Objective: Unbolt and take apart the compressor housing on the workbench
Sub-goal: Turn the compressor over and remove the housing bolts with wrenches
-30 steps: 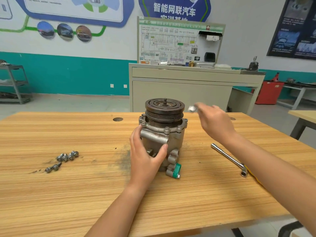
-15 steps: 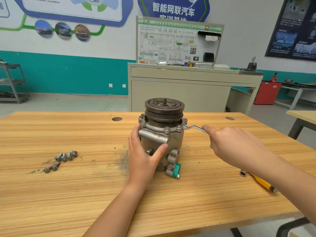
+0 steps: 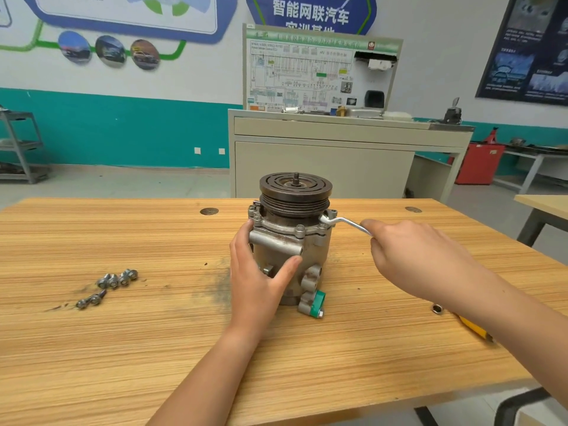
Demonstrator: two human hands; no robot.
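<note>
On the worktop [image 3: 123, 348] the compressor [image 3: 292, 250] stands upright, left hand [image 3: 258, 281] curled round it; the right hand [image 3: 421, 259], fingers [image 3: 373, 226] gripping a wrench [image 3: 347, 224], has just seated it on a flange bolt for loosening.

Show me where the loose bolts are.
In the head view, the loose bolts lie on the workbench, left of the compressor and left hand.
</note>
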